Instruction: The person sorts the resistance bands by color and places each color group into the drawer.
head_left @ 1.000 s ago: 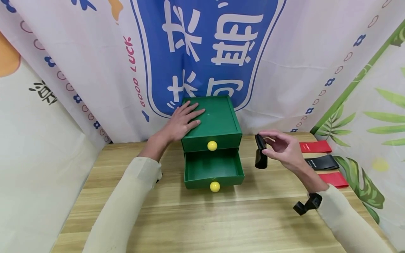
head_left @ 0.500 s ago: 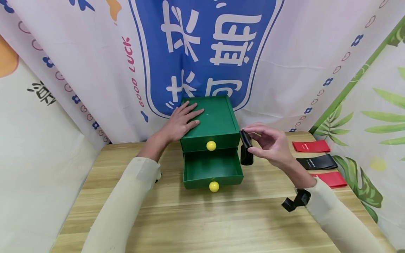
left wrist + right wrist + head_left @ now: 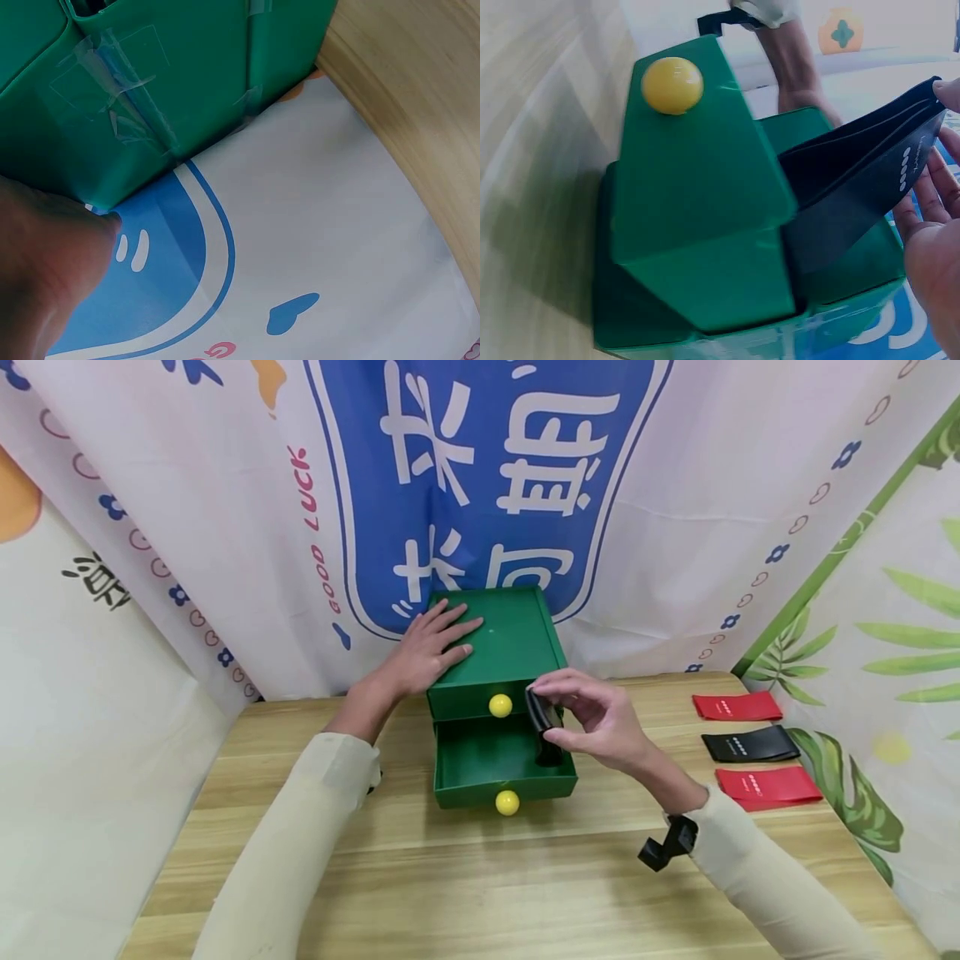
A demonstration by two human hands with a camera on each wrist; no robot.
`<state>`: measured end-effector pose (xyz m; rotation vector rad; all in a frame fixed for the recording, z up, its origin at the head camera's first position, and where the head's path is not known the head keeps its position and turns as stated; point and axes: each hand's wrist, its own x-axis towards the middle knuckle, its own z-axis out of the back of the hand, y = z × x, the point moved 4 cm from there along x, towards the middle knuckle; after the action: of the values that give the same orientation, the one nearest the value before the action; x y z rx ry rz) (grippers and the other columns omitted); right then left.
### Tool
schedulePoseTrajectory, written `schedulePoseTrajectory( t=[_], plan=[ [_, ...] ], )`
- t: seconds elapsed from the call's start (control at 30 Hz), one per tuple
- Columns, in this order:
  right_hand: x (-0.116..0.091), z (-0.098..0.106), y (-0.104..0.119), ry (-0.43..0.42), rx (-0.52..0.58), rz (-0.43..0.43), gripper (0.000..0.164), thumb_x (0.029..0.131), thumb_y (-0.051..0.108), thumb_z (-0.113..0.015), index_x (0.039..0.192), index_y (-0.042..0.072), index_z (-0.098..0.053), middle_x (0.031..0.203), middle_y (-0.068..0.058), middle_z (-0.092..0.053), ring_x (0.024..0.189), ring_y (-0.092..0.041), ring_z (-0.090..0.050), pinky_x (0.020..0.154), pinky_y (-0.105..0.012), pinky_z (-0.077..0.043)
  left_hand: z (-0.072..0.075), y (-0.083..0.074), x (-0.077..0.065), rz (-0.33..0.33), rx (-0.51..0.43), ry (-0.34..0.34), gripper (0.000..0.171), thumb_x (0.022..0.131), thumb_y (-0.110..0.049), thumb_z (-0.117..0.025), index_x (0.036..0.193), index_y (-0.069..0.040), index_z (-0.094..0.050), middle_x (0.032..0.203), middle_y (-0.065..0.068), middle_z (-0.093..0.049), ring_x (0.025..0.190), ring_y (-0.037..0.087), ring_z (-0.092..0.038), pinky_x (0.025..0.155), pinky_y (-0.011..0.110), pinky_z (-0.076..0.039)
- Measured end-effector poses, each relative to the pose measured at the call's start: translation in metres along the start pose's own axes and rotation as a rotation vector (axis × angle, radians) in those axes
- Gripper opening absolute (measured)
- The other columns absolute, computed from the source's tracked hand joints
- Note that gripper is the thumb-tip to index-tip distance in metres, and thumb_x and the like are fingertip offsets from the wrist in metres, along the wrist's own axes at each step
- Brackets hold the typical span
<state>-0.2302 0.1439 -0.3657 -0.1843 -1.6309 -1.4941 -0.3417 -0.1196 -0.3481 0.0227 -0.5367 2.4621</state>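
Observation:
My left hand (image 3: 429,656) lies flat, fingers spread, on the top of a small green drawer box (image 3: 513,643). The lower drawer (image 3: 465,797) stands pulled out; the upper one (image 3: 459,702) is closed. With thumb and fingertips my right hand (image 3: 600,722) pinches the upper end of a folded black resistance band (image 3: 542,717). The band hangs down into the right part of the open drawer. In the right wrist view, white dots show on the band (image 3: 870,199), whose layers are slightly apart at the held end. The left wrist view shows the box's taped green side (image 3: 195,82).
Two red bands (image 3: 737,706) and another black band (image 3: 752,744) lie in a row at the right of the wooden table (image 3: 480,877). Behind the box hangs a printed cloth (image 3: 660,568). Yellow round knobs (image 3: 507,802) stick out from the drawer fronts.
My right hand has carried the black resistance band leftwards, from beside the box to over and into the open drawer. The left hand stays on the box top.

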Motion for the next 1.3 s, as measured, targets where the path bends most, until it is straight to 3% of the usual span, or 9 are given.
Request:
schedulePoseTrajectory(
  t=[0.17,0.37,0.73,1.0,1.3],
  plan=[
    [-0.009,-0.005,-0.012,0.020,-0.068,-0.055,0.042,0.087,-0.004,-0.083,0.124,-0.014,-0.067,0.131,-0.014,-0.067,0.118,-0.024,-0.064,0.098,-0.029,-0.057,-0.001,0.001,0.001,0.000,0.005,-0.001,0.056,0.114,-0.041,-0.044,0.167,-0.024,-0.037,0.177,0.006,-0.019,0.165,0.030,0.002,0.130,0.060,0.002],
    [-0.016,-0.013,-0.024,0.064,-0.173,-0.089,0.049,0.080,-0.018,-0.081,0.126,-0.006,-0.070,0.130,-0.020,-0.066,0.118,-0.029,-0.063,0.098,-0.033,-0.058,-0.001,0.001,0.000,0.002,0.004,-0.010,0.056,0.113,-0.040,-0.045,0.166,-0.023,-0.039,0.177,0.007,-0.020,0.165,0.031,0.000,0.130,0.060,0.001],
    [-0.018,-0.025,-0.031,0.098,-0.365,-0.126,0.048,0.083,-0.001,-0.088,0.128,0.008,-0.074,0.132,-0.008,-0.070,0.122,-0.024,-0.063,0.096,-0.037,-0.059,-0.002,0.001,0.000,0.003,-0.005,-0.015,0.055,0.113,-0.040,-0.045,0.166,-0.024,-0.040,0.177,0.007,-0.021,0.165,0.031,0.000,0.130,0.060,0.001],
    [-0.016,-0.034,-0.034,0.111,-0.408,-0.101,0.047,0.084,0.003,-0.090,0.128,0.009,-0.074,0.130,-0.008,-0.071,0.121,-0.025,-0.065,0.096,-0.043,-0.060,0.000,0.001,0.001,-0.001,0.005,-0.016,0.055,0.113,-0.040,-0.046,0.166,-0.024,-0.040,0.177,0.007,-0.021,0.165,0.031,0.000,0.130,0.061,0.001],
    [-0.017,-0.039,-0.034,0.113,-0.452,-0.070,0.048,0.081,0.005,-0.092,0.126,0.004,-0.074,0.130,-0.008,-0.073,0.124,-0.025,-0.066,0.108,-0.034,-0.053,-0.001,0.002,0.001,0.000,0.002,-0.015,0.055,0.113,-0.040,-0.045,0.166,-0.023,-0.040,0.177,0.008,-0.020,0.165,0.031,0.000,0.130,0.061,0.001]
  ],
)
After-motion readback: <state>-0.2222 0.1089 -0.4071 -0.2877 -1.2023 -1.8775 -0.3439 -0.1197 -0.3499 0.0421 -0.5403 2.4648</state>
